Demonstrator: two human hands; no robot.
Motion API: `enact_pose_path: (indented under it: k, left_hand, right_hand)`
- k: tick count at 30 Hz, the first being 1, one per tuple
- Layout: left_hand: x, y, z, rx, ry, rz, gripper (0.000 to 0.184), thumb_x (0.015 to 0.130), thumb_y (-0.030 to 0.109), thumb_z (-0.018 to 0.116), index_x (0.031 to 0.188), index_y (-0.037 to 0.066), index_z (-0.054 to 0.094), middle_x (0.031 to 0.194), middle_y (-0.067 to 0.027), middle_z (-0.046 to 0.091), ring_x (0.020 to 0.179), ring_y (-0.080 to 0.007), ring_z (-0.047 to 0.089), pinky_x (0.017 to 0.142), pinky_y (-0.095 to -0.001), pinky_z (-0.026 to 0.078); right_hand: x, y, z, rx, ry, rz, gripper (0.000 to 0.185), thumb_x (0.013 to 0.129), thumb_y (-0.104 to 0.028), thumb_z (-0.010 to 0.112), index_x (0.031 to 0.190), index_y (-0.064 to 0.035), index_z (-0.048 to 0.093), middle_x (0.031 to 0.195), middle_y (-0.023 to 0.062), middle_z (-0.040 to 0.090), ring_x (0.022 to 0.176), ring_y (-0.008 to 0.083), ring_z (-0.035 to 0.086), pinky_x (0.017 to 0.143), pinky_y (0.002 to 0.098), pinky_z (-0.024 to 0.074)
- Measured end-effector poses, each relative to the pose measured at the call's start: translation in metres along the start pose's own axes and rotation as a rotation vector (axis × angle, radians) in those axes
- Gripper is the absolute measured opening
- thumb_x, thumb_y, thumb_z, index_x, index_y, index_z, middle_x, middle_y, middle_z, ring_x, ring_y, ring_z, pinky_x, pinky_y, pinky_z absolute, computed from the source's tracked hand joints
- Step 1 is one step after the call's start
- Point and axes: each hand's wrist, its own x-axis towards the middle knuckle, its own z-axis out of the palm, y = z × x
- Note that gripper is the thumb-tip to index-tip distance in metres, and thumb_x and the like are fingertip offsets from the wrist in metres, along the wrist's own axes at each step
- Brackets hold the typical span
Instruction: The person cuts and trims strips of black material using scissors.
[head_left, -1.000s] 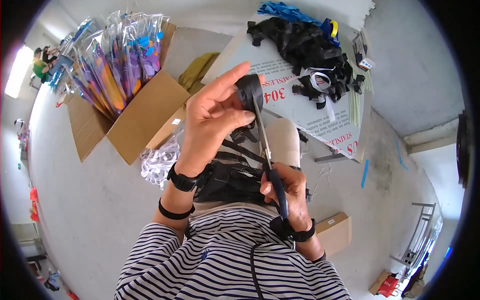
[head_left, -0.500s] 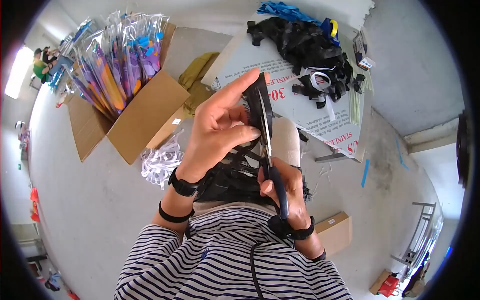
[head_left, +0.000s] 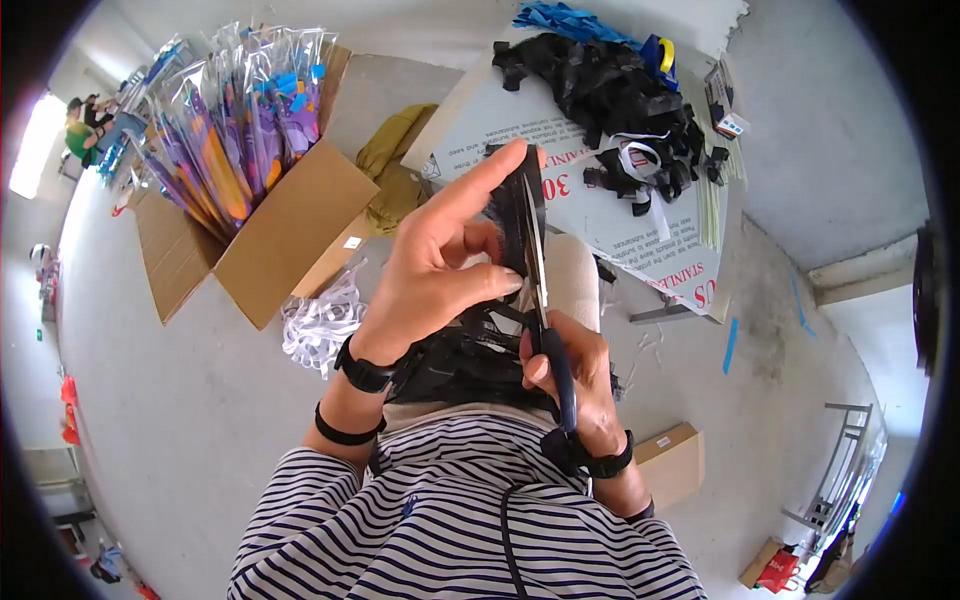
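Left hand (head_left: pixel 425 275) shifted slightly rightward, grip clamped on the black strip (head_left: pixel 514 225), whose long axis roughly parallels the scissors (head_left: pixel 562 382) clasped in the right hand (head_left: pixel 594 405).

A gray concrete floor (head_left: pixel 200 400) spreads through the room, darkly stained toward 3 o'clock, where strips of blue tape (head_left: pixel 730 346) lie on it. At 12 o'clock stands a white wall (head_left: pixel 440 28); a ragged edge parts it from a gray wall (head_left: pixel 830 130) at 2 o'clock. A bright window (head_left: pixel 38 150) glares toward 10 o'clock, whitening the surfaces near it. The tabletop (head_left: pixel 620 225) at 1 o'clock shows red and black lettering. A metal frame (head_left: pixel 845 460) stands at 4 o'clock, curved by the wide lens.
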Motion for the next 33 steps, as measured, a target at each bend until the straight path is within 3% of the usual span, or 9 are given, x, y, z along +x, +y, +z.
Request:
enact_pose_path:
  k: [9,11,12,16,19,24,26,28,33]
  left_hand:
    - [0.000,-0.001,-0.001,0.009,-0.007,0.016,0.093,0.072,-0.016,0.060,0.158,0.004,0.032,0.158,-0.0082,0.042,0.081,-0.0040,0.055,0.072,-0.0207,0.049]
    - [-0.001,0.000,-0.001,0.008,-0.011,0.010,0.093,0.072,-0.016,0.061,0.158,0.004,0.032,0.159,-0.0082,0.042,0.081,-0.0041,0.055,0.072,-0.0206,0.049]
    - [-0.001,0.000,-0.002,0.007,-0.014,0.003,0.094,0.072,-0.016,0.061,0.159,0.005,0.031,0.159,-0.0082,0.042,0.081,-0.0041,0.055,0.072,-0.0206,0.049]
    - [-0.001,-0.002,-0.003,0.026,-0.014,0.004,0.094,0.072,-0.016,0.060,0.159,0.005,0.031,0.158,-0.0074,0.042,0.081,-0.0038,0.054,0.071,-0.0201,0.049]
    - [-0.002,-0.002,-0.003,-0.032,-0.004,-0.041,0.092,0.076,-0.012,0.069,0.158,0.004,0.032,0.153,-0.0088,0.047,0.084,-0.0055,0.054,0.075,-0.0222,0.049]
    - [0.006,-0.008,-0.007,-0.070,0.055,0.101,0.080,0.087,0.008,0.078,0.154,-0.001,0.036,0.141,-0.0138,0.058,0.111,-0.0128,0.059,0.096,-0.0290,0.049]
    - [0.007,-0.005,-0.006,-0.055,0.086,0.102,0.070,0.089,-0.001,0.070,0.152,-0.001,0.040,0.138,-0.0142,0.061,0.117,-0.0144,0.060,0.099,-0.0290,0.049]
    - [0.009,-0.004,-0.007,0.029,0.114,0.068,0.069,0.086,-0.008,0.061,0.152,-0.002,0.040,0.141,-0.0227,0.058,0.124,-0.0203,0.060,0.105,-0.0327,0.047]
    - [0.007,-0.002,-0.007,0.036,0.100,0.068,0.072,0.083,-0.013,0.057,0.152,-0.002,0.041,0.141,-0.0211,0.059,0.114,-0.0152,0.063,0.097,-0.0275,0.050]
  right_hand:
    - [-0.001,-0.002,-0.001,-0.028,0.029,0.038,0.044,0.080,-0.039,0.084,0.082,-0.0011,0.063,0.070,0.0053,0.060,0.066,0.0158,0.052,0.061,0.0306,0.0408]
    - [-0.001,-0.001,-0.002,-0.071,0.023,0.022,0.062,0.080,-0.058,0.080,0.086,0.0004,0.061,0.071,-0.0009,0.057,0.059,0.0063,0.054,0.054,0.0205,0.0425]
    - [-0.002,0.000,-0.002,-0.071,0.023,0.023,0.062,0.080,-0.058,0.080,0.086,0.0004,0.061,0.071,-0.0009,0.057,0.059,0.0063,0.054,0.054,0.0205,0.0425]
    - [-0.004,-0.003,-0.002,-0.079,0.046,0.048,0.048,0.084,-0.043,0.082,0.083,0.0001,0.062,0.069,-0.0011,0.057,0.055,0.0056,0.053,0.049,0.0201,0.0411]
    - [-0.005,-0.003,-0.001,-0.061,0.064,0.063,0.043,0.085,-0.037,0.083,0.081,0.0000,0.063,0.068,-0.0012,0.057,0.054,0.0053,0.052,0.048,0.0202,0.0404]
    - [-0.007,0.000,-0.003,-0.105,0.060,0.045,0.041,0.084,-0.035,0.084,0.081,0.0002,0.063,0.068,-0.0013,0.056,0.053,0.0052,0.052,0.048,0.0205,0.0398]
    - [-0.008,-0.006,0.000,-0.045,0.070,0.097,0.036,0.080,-0.027,0.087,0.075,-0.0012,0.063,0.063,0.0013,0.053,0.060,0.0098,0.047,0.054,0.0279,0.0350]
    - [-0.008,-0.007,0.001,-0.028,0.063,0.096,0.037,0.080,-0.029,0.087,0.075,-0.0012,0.063,0.063,0.0016,0.053,0.060,0.0104,0.047,0.054,0.0288,0.0350]
    - [-0.006,0.002,-0.001,-0.034,0.017,0.048,0.046,0.080,-0.039,0.086,0.075,-0.0008,0.062,0.063,0.0030,0.054,0.059,0.0124,0.048,0.054,0.0305,0.0360]
